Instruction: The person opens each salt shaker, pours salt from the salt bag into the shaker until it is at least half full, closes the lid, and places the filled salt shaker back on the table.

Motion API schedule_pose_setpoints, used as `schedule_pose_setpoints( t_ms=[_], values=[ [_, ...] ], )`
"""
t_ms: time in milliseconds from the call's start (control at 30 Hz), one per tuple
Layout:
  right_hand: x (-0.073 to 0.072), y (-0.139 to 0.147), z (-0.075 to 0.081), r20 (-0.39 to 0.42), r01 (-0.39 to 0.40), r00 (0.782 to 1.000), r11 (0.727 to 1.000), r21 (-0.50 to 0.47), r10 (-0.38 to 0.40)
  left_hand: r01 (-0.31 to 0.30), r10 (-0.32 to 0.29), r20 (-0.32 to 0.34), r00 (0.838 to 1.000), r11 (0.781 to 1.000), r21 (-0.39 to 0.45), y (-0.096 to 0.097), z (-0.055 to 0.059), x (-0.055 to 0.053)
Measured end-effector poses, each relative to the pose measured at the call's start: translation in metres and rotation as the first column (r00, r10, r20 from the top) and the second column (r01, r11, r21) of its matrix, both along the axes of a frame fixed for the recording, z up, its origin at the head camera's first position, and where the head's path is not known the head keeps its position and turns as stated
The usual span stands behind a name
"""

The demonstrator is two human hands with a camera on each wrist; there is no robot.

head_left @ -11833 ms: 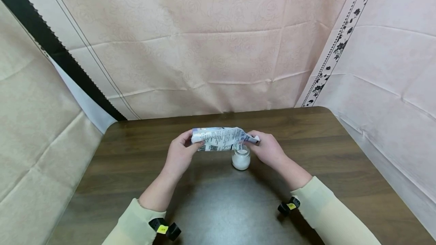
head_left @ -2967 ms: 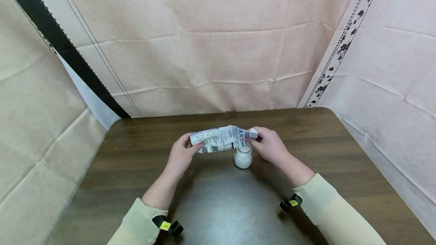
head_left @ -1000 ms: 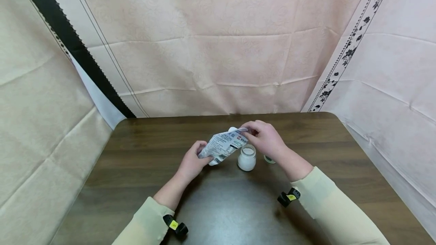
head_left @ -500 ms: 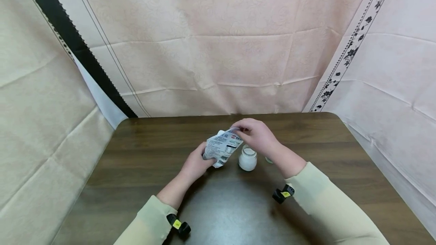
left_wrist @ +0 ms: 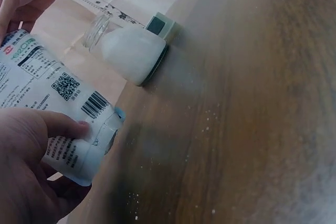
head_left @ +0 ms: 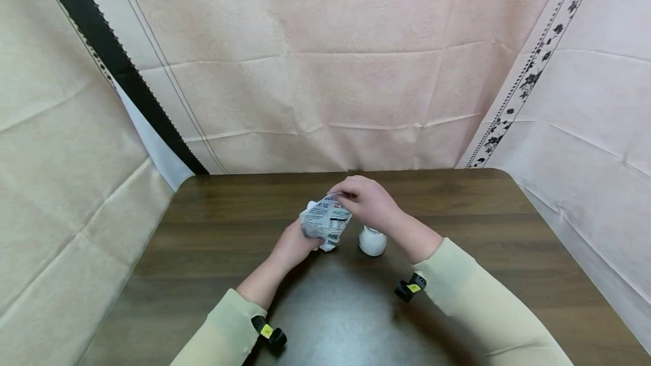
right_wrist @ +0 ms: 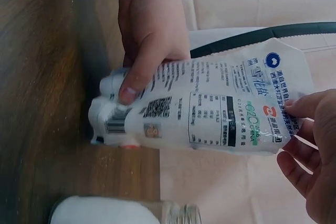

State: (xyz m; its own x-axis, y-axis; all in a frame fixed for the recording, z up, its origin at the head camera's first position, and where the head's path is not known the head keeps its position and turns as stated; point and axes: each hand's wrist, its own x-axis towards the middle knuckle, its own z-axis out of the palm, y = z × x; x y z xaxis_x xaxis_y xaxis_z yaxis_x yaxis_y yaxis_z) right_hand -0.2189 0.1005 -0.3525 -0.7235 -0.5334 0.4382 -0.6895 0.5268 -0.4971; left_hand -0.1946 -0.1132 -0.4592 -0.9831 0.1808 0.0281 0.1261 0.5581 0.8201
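Observation:
The salt bag point(head_left: 325, 220), white with printed text, stands upright between my hands over the table. My left hand point(head_left: 294, 246) grips its lower end, thumb across the printed side below the barcode in the left wrist view. My right hand point(head_left: 367, 201) pinches the top edge of the bag, as the right wrist view shows. To the right of the bag stands a glass jar point(head_left: 372, 243) of white salt, its mouth uncovered in the left wrist view. The right hand partly covers the jar in the head view.
Beside the jar, a pale green lid-like piece point(left_wrist: 161, 26) lies on the table, hidden behind the right forearm in the head view. White grains point(left_wrist: 206, 128) are scattered over the wooden table point(head_left: 213, 275). Cloth curtains point(head_left: 330, 72) hang behind it.
The bag was held sideways over the jar's mouth. It has since swung upright and moved left, off the jar. The right hand has moved left with its top edge.

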Motion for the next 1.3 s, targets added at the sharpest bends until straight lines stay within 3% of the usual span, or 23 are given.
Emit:
schedule_pose_setpoints(
  t_ms=[133,300,433,833,1300],
  values=[
    [-0.001,-0.008,-0.002,-0.008,-0.014,1.000,1.000,0.010,0.014,0.003,-0.002,-0.016,1.000,0.999,0.040,-0.001,-0.001,-0.002],
    [-0.002,-0.019,-0.003,0.000,-0.026,1.000,0.999,0.019,0.026,0.000,-0.002,0.014,1.000,0.989,0.150,-0.005,-0.005,-0.001],
    [-0.003,-0.025,-0.003,0.033,-0.028,0.999,0.999,0.025,0.027,-0.010,0.004,0.033,0.999,0.981,0.192,-0.012,-0.007,0.000],
    [-0.001,-0.025,-0.009,0.100,-0.012,0.995,1.000,0.014,0.010,-0.027,0.021,0.043,0.999,0.990,0.138,-0.022,-0.006,0.004],
    [0.007,-0.022,-0.015,0.140,0.006,0.990,1.000,0.006,-0.007,-0.106,0.096,0.085,0.992,0.987,0.118,-0.030,0.005,0.019]
  ],
)
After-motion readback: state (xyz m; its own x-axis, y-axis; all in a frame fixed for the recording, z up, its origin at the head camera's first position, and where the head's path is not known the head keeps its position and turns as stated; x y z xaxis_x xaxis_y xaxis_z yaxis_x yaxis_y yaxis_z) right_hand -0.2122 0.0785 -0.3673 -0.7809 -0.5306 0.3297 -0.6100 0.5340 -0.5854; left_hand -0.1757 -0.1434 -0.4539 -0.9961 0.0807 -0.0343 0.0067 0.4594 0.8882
